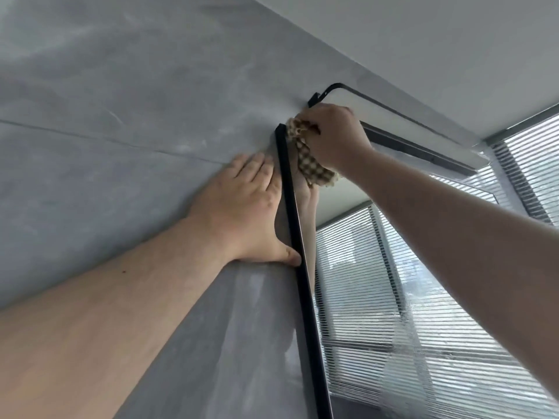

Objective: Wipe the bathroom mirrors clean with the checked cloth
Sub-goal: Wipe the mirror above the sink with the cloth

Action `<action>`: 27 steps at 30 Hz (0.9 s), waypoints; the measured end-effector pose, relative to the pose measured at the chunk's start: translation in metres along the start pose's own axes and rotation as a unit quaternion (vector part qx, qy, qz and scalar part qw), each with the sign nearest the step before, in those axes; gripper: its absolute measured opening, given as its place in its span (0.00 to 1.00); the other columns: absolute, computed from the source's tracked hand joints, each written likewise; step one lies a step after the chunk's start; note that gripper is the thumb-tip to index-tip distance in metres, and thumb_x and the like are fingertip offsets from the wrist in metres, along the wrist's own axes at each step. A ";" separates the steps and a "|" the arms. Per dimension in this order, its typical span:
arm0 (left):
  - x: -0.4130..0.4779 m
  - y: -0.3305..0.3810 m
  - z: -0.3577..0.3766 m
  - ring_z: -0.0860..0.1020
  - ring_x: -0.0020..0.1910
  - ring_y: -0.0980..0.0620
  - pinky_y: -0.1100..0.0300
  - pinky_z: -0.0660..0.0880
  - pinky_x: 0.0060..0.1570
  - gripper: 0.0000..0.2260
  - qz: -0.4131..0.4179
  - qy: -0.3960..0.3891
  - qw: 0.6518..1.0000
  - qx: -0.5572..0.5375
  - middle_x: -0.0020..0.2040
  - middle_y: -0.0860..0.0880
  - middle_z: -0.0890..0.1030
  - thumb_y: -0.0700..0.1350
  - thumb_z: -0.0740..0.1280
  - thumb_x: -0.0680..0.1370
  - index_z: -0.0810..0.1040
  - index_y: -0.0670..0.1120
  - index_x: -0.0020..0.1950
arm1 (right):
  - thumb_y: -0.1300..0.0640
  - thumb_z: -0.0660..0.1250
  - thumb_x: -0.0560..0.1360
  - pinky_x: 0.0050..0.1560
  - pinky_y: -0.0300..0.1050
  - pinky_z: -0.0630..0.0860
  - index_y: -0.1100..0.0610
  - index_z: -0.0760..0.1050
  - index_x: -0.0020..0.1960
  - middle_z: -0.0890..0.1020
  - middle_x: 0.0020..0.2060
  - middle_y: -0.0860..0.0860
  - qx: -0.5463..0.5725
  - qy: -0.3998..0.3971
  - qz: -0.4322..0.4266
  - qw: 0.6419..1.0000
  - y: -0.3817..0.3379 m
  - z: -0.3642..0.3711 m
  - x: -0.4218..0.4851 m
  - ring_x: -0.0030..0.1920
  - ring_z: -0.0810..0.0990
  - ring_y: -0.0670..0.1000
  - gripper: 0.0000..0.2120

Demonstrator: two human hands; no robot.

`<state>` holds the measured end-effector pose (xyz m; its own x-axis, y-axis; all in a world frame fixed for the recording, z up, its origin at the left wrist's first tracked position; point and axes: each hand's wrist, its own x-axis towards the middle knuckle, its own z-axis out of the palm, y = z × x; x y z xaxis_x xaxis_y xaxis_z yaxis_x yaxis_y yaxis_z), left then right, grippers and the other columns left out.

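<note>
Gripping hand: right hand (334, 136), fingers curled tight round the bunched checked cloth (305, 152), at the mirror's upper left corner.
Cloth: tan and cream checks, pressed on the glass just right of the black frame (292, 213), its tail hanging below the fist.
Bracing hand: left hand (245, 207) flat on the grey wall (106, 116), fingers straight and together, thumb tip touching the frame.
Mirror (393, 297): reflects slatted blinds; a smeary patch shows at lower right.
</note>
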<state>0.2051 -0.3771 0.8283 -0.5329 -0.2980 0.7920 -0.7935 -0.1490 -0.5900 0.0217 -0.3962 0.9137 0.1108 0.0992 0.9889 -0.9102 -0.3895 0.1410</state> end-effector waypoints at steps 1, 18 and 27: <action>0.000 0.000 0.000 0.45 0.81 0.44 0.47 0.42 0.78 0.66 0.001 0.000 1.000 0.003 0.81 0.40 0.49 0.84 0.44 0.56 0.47 0.39 0.80 | 0.63 0.61 0.74 0.58 0.49 0.73 0.55 0.82 0.59 0.83 0.55 0.53 0.014 0.002 0.007 1.000 0.000 0.002 -0.001 0.58 0.78 0.57 0.17; -0.001 0.002 -0.002 0.44 0.81 0.42 0.45 0.43 0.78 0.64 0.004 -0.018 1.000 0.007 0.81 0.39 0.47 0.83 0.43 0.57 0.46 0.39 0.80 | 0.58 0.72 0.75 0.60 0.45 0.76 0.54 0.85 0.53 0.79 0.50 0.40 0.174 -0.033 0.011 0.984 -0.007 -0.002 -0.093 0.51 0.78 0.43 0.08; 0.000 0.002 -0.001 0.42 0.80 0.43 0.45 0.42 0.78 0.65 0.002 -0.028 1.000 -0.001 0.81 0.39 0.45 0.84 0.47 0.58 0.44 0.40 0.81 | 0.65 0.72 0.71 0.57 0.44 0.78 0.55 0.86 0.52 0.79 0.51 0.41 0.189 -0.004 -0.026 0.982 0.000 0.005 -0.139 0.52 0.80 0.46 0.12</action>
<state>0.2038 -0.3763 0.8273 -0.5190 -0.3511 0.7793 -0.7922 -0.1448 -0.5928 0.0080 -0.4152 0.7761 0.1577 0.1221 0.9799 -0.6905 -0.6958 0.1978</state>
